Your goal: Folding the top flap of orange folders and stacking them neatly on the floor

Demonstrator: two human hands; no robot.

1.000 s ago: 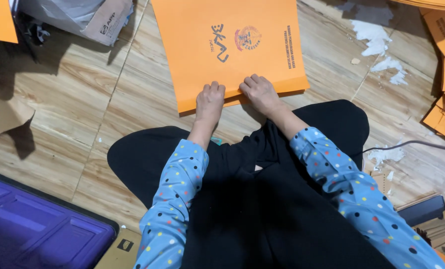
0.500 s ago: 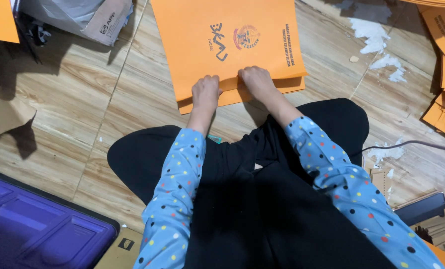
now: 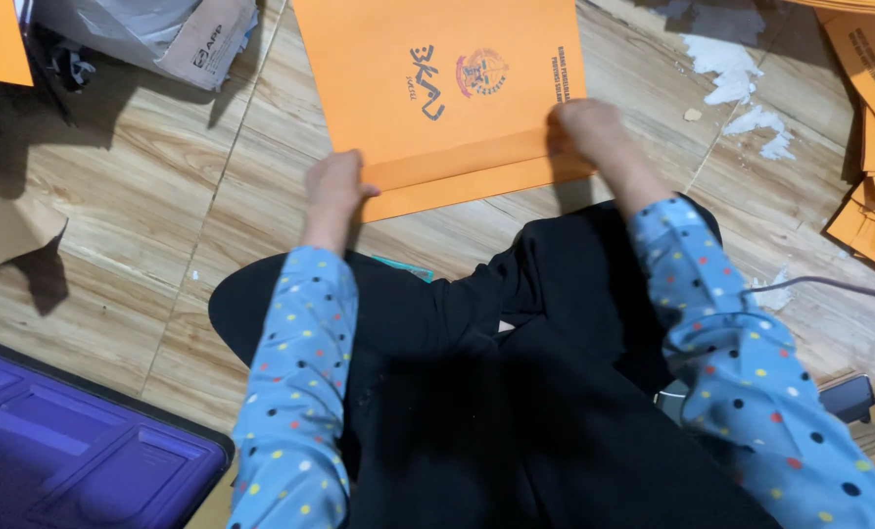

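Observation:
An orange paper folder (image 3: 437, 59) with a dark printed emblem lies flat on the wooden floor in front of my crossed legs. Its near flap is folded up over the sheet. My left hand (image 3: 331, 186) presses the fold at its left end, fingers curled on the edge. At the right end of the fold, my right hand (image 3: 584, 125) presses down on the flap. Both sleeves are blue with coloured dots.
A stack of more orange folders (image 3: 873, 137) lies at the right edge. White paper scraps (image 3: 741, 78) litter the floor beyond it. A cardboard box (image 3: 202, 44) sits top left, a purple plastic tray (image 3: 75, 451) bottom left, and a grey cable (image 3: 829, 284) right.
Both hands have slid apart along the folded flap, the left to the left end and the right to the right end. The folder has stayed in place.

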